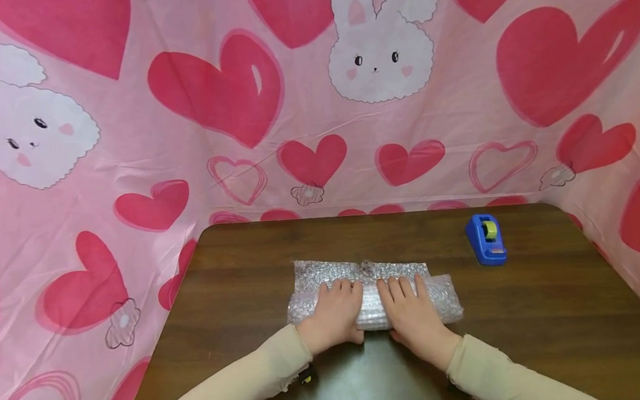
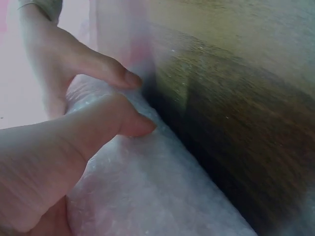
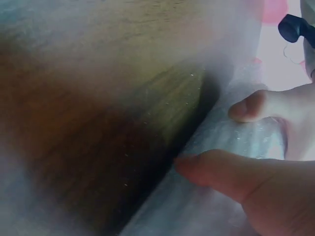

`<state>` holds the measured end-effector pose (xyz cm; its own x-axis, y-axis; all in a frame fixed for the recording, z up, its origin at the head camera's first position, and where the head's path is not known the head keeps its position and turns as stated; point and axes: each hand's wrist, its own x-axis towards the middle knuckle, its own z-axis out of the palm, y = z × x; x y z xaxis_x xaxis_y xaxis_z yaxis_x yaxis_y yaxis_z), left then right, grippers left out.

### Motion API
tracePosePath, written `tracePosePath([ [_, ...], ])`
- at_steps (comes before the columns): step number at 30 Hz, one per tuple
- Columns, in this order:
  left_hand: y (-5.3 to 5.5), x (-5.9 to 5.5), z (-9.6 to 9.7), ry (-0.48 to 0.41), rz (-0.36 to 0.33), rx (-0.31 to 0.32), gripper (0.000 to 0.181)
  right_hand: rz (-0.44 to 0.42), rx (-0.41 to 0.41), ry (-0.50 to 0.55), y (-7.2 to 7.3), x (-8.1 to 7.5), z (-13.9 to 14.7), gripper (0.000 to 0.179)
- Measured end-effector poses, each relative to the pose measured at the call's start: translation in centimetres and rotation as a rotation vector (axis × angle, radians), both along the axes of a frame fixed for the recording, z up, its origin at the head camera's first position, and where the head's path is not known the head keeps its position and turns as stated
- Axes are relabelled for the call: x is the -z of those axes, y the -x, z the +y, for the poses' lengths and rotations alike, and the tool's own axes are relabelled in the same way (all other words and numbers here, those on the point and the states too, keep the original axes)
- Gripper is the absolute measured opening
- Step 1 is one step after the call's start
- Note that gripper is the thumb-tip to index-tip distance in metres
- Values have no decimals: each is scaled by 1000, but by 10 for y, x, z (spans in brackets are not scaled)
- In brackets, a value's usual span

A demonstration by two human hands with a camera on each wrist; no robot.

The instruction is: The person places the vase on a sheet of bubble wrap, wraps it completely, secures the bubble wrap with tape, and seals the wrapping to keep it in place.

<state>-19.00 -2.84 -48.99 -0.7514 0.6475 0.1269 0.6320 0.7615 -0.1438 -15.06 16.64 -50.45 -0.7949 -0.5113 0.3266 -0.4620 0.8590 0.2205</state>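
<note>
A roll of clear bubble wrap [image 1: 372, 308] lies crosswise on the brown table, with a flat flap [image 1: 325, 274] of the same sheet reaching out behind it. My left hand [image 1: 335, 313] grips the left half of the roll, fingers over the top and thumb [image 2: 133, 120] along the near side. Beside it, my right hand [image 1: 415, 318] holds the right half in the same way, its thumb [image 3: 202, 167] pressed on the near side. Between the two hands a short stretch of the roll shows. Whatever lies inside the wrap is hidden.
At the back right of the wooden table [image 1: 545, 308] stands a blue tape dispenser [image 1: 486, 241] with a yellow core. A pink cloth [image 1: 269, 117] with hearts and rabbits hangs behind and around the table. A small dark object [image 1: 307, 375] shows beneath the left cuff.
</note>
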Motion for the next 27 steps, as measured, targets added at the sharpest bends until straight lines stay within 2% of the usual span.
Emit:
tracePosePath([
  [6,0,-5,-1,8,-16,-3,75,24,-5,52,2,6,2,101],
  [9,1,-6,-1,-4,-39,-20,85,25,-15,82,3,7,3,96],
  [12,1,-4,-1,-36,-41,-46,93,-10,-24,109,7,5,4,92],
  [13,-1,-3,-1,-45,-21,-52,95,-28,-26,116,8,4,5,91],
  [15,-6,-2,-1,-35,69,-61,95,-63,-30,126,12,2,5,91],
  [20,-23,7,4,19,340,-84,93,-155,-23,140,17,-6,6,91],
  [23,-25,13,6,48,383,-88,101,-207,-20,152,19,-11,6,89],
  [27,-19,19,6,81,395,-79,116,-256,-27,162,24,-15,6,86],
])
